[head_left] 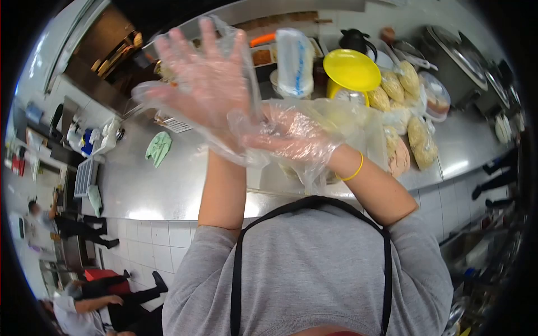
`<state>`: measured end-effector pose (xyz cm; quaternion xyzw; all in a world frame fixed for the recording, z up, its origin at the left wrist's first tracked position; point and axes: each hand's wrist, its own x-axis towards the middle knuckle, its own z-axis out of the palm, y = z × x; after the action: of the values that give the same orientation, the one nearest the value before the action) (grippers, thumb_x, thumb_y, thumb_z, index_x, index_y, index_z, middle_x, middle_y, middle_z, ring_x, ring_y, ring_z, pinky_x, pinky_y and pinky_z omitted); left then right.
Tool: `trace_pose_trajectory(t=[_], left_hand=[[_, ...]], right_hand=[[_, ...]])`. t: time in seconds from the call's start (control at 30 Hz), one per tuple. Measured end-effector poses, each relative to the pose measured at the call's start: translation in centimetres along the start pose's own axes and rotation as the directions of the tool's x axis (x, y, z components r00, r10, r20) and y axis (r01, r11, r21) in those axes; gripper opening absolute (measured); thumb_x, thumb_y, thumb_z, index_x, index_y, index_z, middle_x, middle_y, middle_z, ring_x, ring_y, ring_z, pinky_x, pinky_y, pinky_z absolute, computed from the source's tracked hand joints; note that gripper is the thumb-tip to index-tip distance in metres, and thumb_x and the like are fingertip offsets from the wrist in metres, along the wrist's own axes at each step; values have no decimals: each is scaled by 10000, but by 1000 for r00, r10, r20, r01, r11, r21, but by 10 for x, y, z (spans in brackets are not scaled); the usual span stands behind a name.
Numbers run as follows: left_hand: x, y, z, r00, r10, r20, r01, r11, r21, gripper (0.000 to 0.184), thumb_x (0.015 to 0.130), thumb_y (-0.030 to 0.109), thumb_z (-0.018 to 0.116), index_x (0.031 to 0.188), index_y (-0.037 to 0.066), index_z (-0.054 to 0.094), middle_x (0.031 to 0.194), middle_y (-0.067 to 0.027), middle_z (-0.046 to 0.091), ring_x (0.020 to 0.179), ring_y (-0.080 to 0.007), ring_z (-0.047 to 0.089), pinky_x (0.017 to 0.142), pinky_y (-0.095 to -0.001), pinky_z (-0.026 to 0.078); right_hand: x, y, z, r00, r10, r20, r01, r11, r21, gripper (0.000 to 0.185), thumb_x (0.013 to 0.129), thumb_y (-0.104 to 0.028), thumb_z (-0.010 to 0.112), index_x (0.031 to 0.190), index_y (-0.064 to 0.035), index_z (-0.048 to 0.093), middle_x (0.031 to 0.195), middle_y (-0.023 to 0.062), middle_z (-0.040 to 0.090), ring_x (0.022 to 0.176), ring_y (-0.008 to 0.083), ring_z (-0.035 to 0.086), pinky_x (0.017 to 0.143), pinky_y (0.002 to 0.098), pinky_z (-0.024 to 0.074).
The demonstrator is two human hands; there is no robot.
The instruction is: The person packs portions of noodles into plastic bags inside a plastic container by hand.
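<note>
My left hand (204, 70) is raised with its fingers spread, inside a loose clear plastic glove (251, 84). At that wrist, my right hand (297, 133) pinches the glove's cuff; it wears a clear plastic glove too, and a yellow band (358, 168) circles the right wrist. Behind the right hand stands a translucent container (370, 126), partly hidden by the hand and glove. Just beyond the hands is an upright white plastic packet with blue print (295, 64).
A yellow lid or plate (352, 70) tops a yellow container at the back. Several bags of noodle-like food (421, 143) lie on the right of the steel counter (140, 193). A green cloth (159, 148) is on the left. Other people (73, 224) are at far left.
</note>
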<state>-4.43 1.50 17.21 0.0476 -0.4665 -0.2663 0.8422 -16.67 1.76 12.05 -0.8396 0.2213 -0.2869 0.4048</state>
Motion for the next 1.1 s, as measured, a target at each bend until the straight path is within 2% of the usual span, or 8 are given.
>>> trace_pose_trajectory(t=[0.13, 0.2, 0.5, 0.63, 0.7, 0.77, 0.87, 1.1], left_hand=[[2, 1, -14, 997, 60, -38, -60, 998, -15, 792, 727, 685, 426, 1348, 256, 184, 1361, 26, 230, 1236, -247, 280, 962, -535, 295], [1, 8, -19, 998, 55, -9, -54, 995, 87, 897, 704, 704, 435, 1379, 266, 39, 1434, 36, 48, 1301, -224, 150, 1025, -509, 146], [-3, 50, -50, 991, -1, 137, -65, 877, 476, 1078, 634, 646, 587, 1375, 215, -68, 1441, -48, -57, 1331, -235, -2, 1048, -472, 51], [-21, 61, -94, 888, -402, 226, 169, 740, 651, 1137, 605, 465, 723, 1373, 176, -63, 1432, -127, 48, 1326, -263, 40, 1069, -416, 52], [-52, 58, -120, 727, -667, 165, 372, 584, 722, 1209, 558, 386, 786, 1370, 137, -75, 1421, -159, 73, 1323, -255, 57, 1075, -381, 72], [-95, 36, -144, 563, -818, 119, 357, 371, 857, 1200, 555, 385, 790, 1369, 122, -52, 1403, -182, 120, 1316, -266, 95, 1073, -370, 91], [-122, 12, -132, 474, -864, 173, 283, 335, 899, 1106, 595, 403, 762, 1367, 104, 29, 1372, -176, 209, 1290, -268, 171, 1058, -357, 147], [-129, -22, -105, 470, -883, -1, 712, 379, 591, 478, 834, 374, 552, 1154, 24, 491, 1093, -62, 517, 1001, -142, 458, 861, -298, 387]], right_hand=[[0, 3, 3, 985, -92, 146, 108, 988, -112, 292, 817, -264, 505, 968, -14, 516, 910, 153, 539, 837, 292, 527, 699, 373, 412], [-4, 27, 11, 784, -608, 122, 597, 686, -415, 285, 830, -238, 429, 952, 13, 485, 912, 213, 520, 828, 376, 490, 728, 430, 397], [-23, -59, -14, 918, -250, 307, 361, 848, -388, 374, 755, -338, 563, 906, 0, 516, 937, 190, 549, 921, 361, 512, 796, 416, 387], [-60, -21, -68, 852, -360, -380, 347, 932, -106, 852, 611, -553, 659, 1231, -27, 401, 1259, 149, 398, 1205, 294, 335, 1017, 368, 205], [-80, 21, -110, 885, -231, -404, 222, 973, -68, 993, 601, -601, 656, 1326, -37, 279, 1309, 127, 340, 1248, 256, 282, 1038, 357, 163], [-98, 95, -126, 771, 414, -484, -142, 853, 503, 956, 602, -437, 709, 1342, -38, 254, 1325, 108, 337, 1251, 203, 284, 1043, 328, 148], [-114, 102, -85, 924, 383, -19, -377, 918, 124, 858, 605, -139, 667, 1348, -49, 248, 1291, 111, 386, 1225, 197, 322, 1015, 324, 240], [-79, 137, -43, 984, 146, -103, -124, 973, 197, 639, 737, -129, 583, 1314, -47, 320, 1175, 95, 476, 1123, 190, 416, 966, 296, 297]])
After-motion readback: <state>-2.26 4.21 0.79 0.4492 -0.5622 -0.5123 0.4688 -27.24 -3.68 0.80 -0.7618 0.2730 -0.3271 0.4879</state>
